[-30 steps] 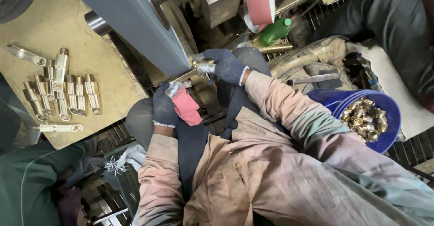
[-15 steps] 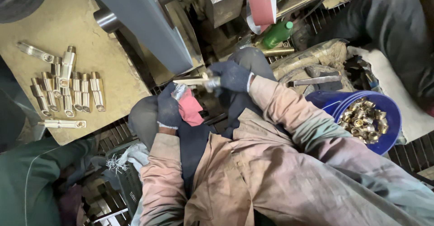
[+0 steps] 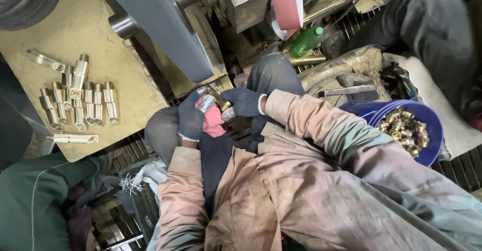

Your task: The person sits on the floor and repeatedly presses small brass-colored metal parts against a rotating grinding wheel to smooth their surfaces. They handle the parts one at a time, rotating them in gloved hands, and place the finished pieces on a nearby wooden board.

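Both my hands wear dark blue gloves and meet over my lap. My left hand [image 3: 192, 116] clutches a pink rag [image 3: 213, 121] against a brass metal fitting [image 3: 219, 98]. My right hand [image 3: 243, 102] grips the same brass fitting from the right side. The fitting's ends poke out between the two gloves, shiny at the tips. My tan sleeves lead down to both hands.
A board [image 3: 95, 35] at left carries several polished metal fittings [image 3: 80, 100]. A blue bucket [image 3: 432, 125] of brass parts stands at right. A grey machine arm [image 3: 160, 25], a red sanding belt [image 3: 288, 2] and a green bottle [image 3: 306, 40] lie ahead. Another person's green sleeve [image 3: 35, 201] is lower left.
My hands have drawn back from the machine toward my lap, bringing the fitting along. The rag now presses against the fitting.
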### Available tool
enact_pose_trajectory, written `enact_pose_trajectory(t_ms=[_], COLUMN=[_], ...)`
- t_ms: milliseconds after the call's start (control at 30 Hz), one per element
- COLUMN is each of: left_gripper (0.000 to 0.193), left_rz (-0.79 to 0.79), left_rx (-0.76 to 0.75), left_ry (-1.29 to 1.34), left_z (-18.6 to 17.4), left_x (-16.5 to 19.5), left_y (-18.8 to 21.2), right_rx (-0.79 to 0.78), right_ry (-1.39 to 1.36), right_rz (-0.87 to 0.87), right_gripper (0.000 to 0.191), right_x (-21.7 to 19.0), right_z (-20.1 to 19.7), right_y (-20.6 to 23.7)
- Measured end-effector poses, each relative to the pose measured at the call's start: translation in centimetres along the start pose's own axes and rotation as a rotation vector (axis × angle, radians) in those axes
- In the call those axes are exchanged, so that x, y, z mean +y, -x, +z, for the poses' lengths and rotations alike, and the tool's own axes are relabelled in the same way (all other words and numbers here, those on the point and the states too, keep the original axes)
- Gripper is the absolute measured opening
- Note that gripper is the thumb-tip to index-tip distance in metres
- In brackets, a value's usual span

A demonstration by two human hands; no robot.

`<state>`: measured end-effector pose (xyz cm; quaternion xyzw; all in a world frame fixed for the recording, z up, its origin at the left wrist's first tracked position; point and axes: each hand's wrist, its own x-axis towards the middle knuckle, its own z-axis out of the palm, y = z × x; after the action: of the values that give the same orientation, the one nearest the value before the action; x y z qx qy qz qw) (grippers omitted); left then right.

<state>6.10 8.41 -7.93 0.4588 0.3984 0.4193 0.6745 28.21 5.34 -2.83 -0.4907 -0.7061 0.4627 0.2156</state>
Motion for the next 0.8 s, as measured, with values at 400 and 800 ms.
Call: enact_pose_trajectory(t_ms=[400,800], left_gripper=[0.024,0.018], left_rz=[-0.002,-0.119], left_rx=[0.051,0.128], left_ry=[-0.269,-0.215], left_z=[0.0,-0.2], left_x=[0.2,-0.8], left_y=[-0.7,-1.4], right_rx=[0.075,0.013], right_ry=[-0.064,-0.007], right_rz=[-0.143,-0.148], right_gripper=[0.036,0.019], right_x=[-0.2,0.3], right_z=[0.6,0.6], right_y=[-0.7,-1.5])
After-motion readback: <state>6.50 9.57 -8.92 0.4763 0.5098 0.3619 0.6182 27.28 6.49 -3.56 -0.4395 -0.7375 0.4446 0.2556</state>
